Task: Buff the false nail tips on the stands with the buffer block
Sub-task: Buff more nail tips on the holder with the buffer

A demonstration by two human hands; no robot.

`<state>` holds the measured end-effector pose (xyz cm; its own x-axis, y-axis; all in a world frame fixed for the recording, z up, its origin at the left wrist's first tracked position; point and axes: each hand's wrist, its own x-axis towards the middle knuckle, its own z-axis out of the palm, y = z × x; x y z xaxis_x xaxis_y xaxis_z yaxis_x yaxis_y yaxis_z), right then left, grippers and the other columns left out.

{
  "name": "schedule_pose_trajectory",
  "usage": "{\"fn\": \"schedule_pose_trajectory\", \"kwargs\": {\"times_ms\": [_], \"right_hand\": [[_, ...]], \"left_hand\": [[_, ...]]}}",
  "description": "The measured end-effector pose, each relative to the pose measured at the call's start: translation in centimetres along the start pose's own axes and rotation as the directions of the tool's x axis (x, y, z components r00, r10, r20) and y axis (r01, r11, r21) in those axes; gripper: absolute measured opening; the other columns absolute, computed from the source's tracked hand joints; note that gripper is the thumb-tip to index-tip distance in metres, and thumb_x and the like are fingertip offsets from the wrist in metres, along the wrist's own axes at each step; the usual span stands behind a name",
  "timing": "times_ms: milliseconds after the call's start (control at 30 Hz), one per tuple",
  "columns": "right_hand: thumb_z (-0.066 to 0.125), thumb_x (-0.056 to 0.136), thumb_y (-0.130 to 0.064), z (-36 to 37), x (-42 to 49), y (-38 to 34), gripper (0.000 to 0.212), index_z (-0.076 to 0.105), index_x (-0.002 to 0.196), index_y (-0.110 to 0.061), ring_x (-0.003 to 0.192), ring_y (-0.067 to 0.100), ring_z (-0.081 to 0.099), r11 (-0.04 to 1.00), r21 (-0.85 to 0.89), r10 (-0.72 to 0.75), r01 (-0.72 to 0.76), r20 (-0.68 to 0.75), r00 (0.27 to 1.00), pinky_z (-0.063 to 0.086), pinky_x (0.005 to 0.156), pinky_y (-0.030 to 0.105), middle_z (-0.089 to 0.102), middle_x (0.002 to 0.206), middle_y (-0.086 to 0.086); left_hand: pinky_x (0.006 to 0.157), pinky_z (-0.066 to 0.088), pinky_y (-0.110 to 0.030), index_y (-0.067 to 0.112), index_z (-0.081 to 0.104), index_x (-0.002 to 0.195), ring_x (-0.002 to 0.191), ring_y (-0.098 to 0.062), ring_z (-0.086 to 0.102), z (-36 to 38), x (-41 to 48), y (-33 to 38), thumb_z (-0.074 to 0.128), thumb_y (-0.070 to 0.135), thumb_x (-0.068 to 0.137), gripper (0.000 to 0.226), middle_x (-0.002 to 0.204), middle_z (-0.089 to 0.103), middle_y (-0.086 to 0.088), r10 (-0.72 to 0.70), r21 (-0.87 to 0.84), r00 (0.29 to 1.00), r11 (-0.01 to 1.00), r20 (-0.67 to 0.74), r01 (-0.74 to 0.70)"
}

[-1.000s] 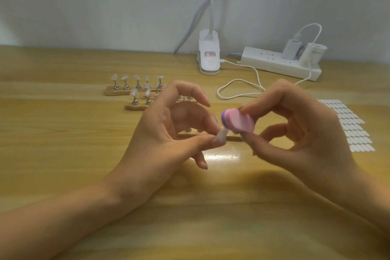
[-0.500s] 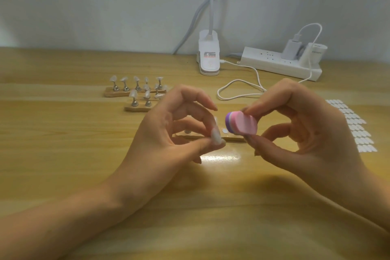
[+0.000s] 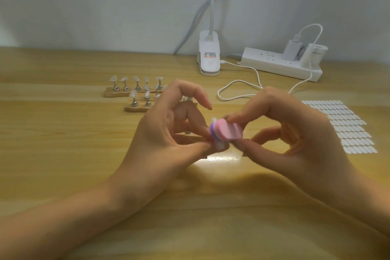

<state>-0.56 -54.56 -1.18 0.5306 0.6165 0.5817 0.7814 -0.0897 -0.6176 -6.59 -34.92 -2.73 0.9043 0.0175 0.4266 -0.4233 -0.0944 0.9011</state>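
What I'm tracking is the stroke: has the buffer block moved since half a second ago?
Yes. The buffer block shifted left, measured against the lamp base, onto the nail tip in the left hand.

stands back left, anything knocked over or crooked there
Nothing stands out. The rear stand and front stand lie flat on the table, holders upright, tips on top. The tips face differing ways, but none seems fallen. What sits behind the left hand is hidden.

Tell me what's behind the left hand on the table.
Two wooden stands of nail tips show beyond the left hand; a few more peek between its fingers, their base covered.
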Motion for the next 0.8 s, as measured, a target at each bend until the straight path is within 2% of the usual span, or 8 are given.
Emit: {"fn": "schedule_pose_trajectory", "kwargs": {"times_ms": [100,200,300,433,533,600,700,800], "right_hand": [[0.074,0.084,-0.018,-0.35,-0.16,-0.10,0.017,0.066,0.099,-0.020,0.095,0.024,0.068,1.000,0.013,0.027,-0.026,-0.044,0.999,0.059,0.059,0.035,0.065,0.100,-0.001],[0.072,0.086,-0.018,-0.03,-0.19,-0.39,0.013,0.068,0.098,-0.020,0.092,0.023,0.067,0.999,0.024,-0.047,0.047,0.025,0.999,0.059,0.060,0.028,0.063,0.099,0.001],[0.069,0.085,-0.020,-0.38,-0.07,-0.16,0.017,0.068,0.101,-0.018,0.092,0.021,0.066,1.000,-0.026,0.011,-0.011,0.001,1.000,0.059,0.060,0.031,0.064,0.098,0.002],[0.071,0.086,-0.016,-0.27,-0.31,-0.36,0.018,0.071,0.103,-0.020,0.091,0.025,0.066,0.998,0.015,-0.064,0.063,0.061,0.996,0.059,0.063,0.026,0.063,0.100,0.002],[0.075,0.084,-0.015,-0.46,-0.26,0.07,0.019,0.070,0.102,-0.019,0.091,0.023,0.067,0.999,-0.040,-0.005,0.005,0.013,1.000,0.060,0.062,0.030,0.063,0.098,0.005],[0.075,0.083,-0.015,-0.51,-0.31,0.04,0.020,0.069,0.101,-0.021,0.092,0.025,0.067,1.000,0.000,-0.001,0.001,-0.023,1.000,0.060,0.062,0.032,0.063,0.099,0.003],[0.073,0.084,-0.015,0.00,-0.47,-0.11,0.017,0.071,0.100,-0.022,0.090,0.025,0.067,0.999,0.011,-0.046,0.046,0.043,0.998,0.059,0.061,0.027,0.062,0.098,0.003],[0.077,0.082,-0.014,-0.26,-0.39,0.12,0.021,0.070,0.101,-0.018,0.091,0.024,0.067,0.998,-0.006,0.063,-0.063,-0.020,0.998,0.060,0.060,0.034,0.063,0.098,0.003]], "left_hand": [[0.064,0.061,-0.033,0.031,0.056,0.096,0.071,-0.016,0.073,0.05,-0.18,0.08,0.088,0.010,0.066,0.049,0.066,0.065,0.000,0.000,0.015,1.000,1.000,-0.007,0.000],[0.058,0.056,-0.028,0.031,0.055,0.098,0.065,-0.009,0.066,0.08,-0.12,0.09,0.085,0.020,0.068,0.044,0.065,0.061,0.001,0.015,0.035,1.000,0.999,0.002,-0.015],[0.065,0.060,-0.038,0.031,0.055,0.100,0.068,-0.011,0.070,0.02,-0.24,0.06,0.086,0.018,0.068,0.046,0.066,0.064,0.002,0.014,0.078,1.000,0.997,-0.013,-0.013],[0.059,0.052,-0.020,0.030,0.052,0.102,0.066,-0.007,0.068,0.04,-0.20,0.23,0.083,0.023,0.070,0.045,0.067,0.063,0.009,0.064,0.128,0.998,0.990,0.004,-0.064],[0.061,0.055,-0.023,0.033,0.052,0.102,0.070,-0.008,0.070,-0.08,-0.26,0.05,0.082,0.024,0.070,0.044,0.069,0.065,0.008,0.059,0.141,0.998,0.988,-0.007,-0.058],[0.062,0.056,-0.022,0.034,0.053,0.101,0.071,-0.008,0.071,-0.13,-0.28,0.07,0.082,0.024,0.070,0.044,0.069,0.066,0.007,0.057,0.133,0.998,0.990,-0.015,-0.054],[0.061,0.053,-0.021,0.032,0.052,0.102,0.066,-0.006,0.067,-0.06,-0.24,0.06,0.084,0.024,0.071,0.045,0.067,0.063,0.008,0.072,0.153,0.997,0.986,-0.002,-0.071],[0.062,0.057,-0.027,0.033,0.051,0.102,0.070,-0.009,0.070,-0.07,-0.32,-0.04,0.084,0.022,0.071,0.046,0.069,0.066,0.010,0.074,0.173,0.997,0.982,0.002,-0.073]]}}
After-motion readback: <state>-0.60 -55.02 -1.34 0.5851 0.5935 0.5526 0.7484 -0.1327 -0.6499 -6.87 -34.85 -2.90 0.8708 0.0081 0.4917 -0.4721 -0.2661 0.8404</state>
